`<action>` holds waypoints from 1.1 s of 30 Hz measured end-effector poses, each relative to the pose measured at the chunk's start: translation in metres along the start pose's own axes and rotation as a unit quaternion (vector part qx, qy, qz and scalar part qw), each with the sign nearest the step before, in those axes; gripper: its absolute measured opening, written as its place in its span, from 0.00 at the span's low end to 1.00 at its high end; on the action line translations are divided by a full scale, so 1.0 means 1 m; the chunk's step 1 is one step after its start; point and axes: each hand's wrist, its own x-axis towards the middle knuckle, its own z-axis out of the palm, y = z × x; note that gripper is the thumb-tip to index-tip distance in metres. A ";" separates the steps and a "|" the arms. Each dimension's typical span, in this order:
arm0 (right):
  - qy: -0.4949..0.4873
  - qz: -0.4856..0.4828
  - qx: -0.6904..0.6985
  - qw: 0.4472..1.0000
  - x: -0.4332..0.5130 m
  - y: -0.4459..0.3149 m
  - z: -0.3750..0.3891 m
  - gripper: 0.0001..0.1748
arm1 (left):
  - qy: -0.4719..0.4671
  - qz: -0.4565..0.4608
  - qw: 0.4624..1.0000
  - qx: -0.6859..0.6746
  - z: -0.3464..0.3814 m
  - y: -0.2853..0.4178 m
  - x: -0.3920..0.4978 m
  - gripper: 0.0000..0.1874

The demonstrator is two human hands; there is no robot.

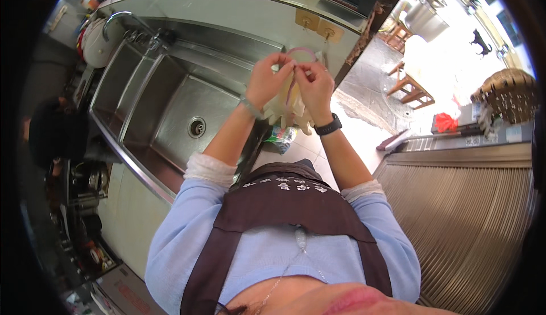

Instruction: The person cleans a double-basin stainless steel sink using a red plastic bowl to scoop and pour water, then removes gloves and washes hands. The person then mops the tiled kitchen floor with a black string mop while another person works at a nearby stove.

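My left hand (269, 79) and my right hand (315, 84) meet at the fingertips beside the sink's right end. Both pinch something small whose details the fingers hide; a pinkish strip hangs below them. Behind and under the hands are pale rubber gloves (307, 123), partly covered by the hands. A pink-rimmed round item (301, 49) shows just beyond the fingertips. Below the gloves is a green and white plastic packet (281, 138) bearing writing.
A two-bowl stainless steel sink (187, 101) with a curved faucet (123, 14) lies to the left. Adhesive hooks (328, 31) are on the wall. At far left is a person in dark clothes (57, 131). Wooden stools (409, 85) and a woven basket (507, 89) are at right.
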 end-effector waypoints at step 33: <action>-0.268 -0.056 -0.034 0.961 -0.064 0.112 -0.049 0.12 | 0.124 -0.212 0.955 0.169 0.038 -0.071 -0.157 0.13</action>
